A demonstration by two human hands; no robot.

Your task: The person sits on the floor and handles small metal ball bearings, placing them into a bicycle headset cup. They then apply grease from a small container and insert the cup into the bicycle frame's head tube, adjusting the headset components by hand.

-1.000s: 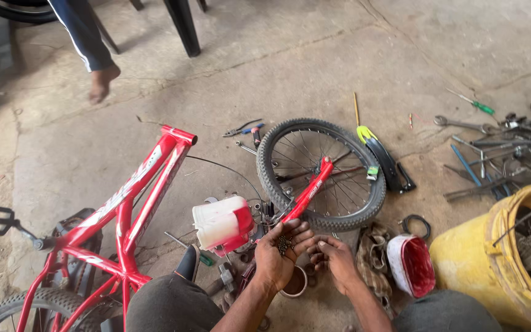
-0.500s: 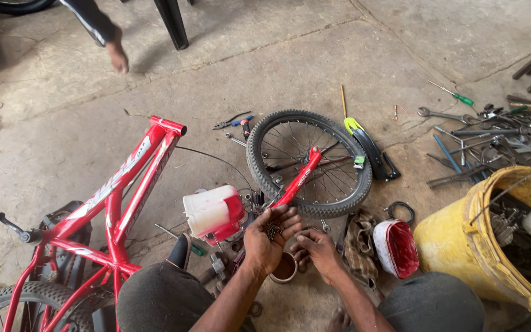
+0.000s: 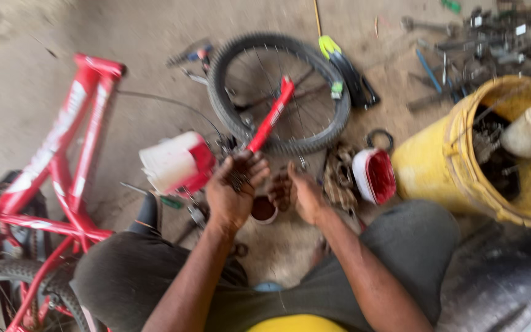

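Observation:
I sit on the ground with both hands in front of my knees. My left hand (image 3: 233, 187) is closed around a small dark greasy metal part at the lower end of a red fork (image 3: 270, 118). My right hand (image 3: 297, 192) hovers just right of it, fingers spread and grimy, holding nothing I can make out. Between and below the hands sits a small round tin (image 3: 263, 209) with dark contents. The fork lies across a spoked bicycle wheel (image 3: 278, 92) with its tyre on. The picture is blurred.
A red bicycle frame (image 3: 62, 154) stands at left. A red and white container (image 3: 176, 163) lies by my left hand. A red bowl (image 3: 377, 175), a chain pile (image 3: 339, 172), a yellow bucket (image 3: 444, 160) of parts and scattered tools (image 3: 462, 49) lie to the right.
The view has tipped down and closer to my hands. The hands stay at the fork's lower end, the right one now opened beside the left. The other person's foot has left the view.

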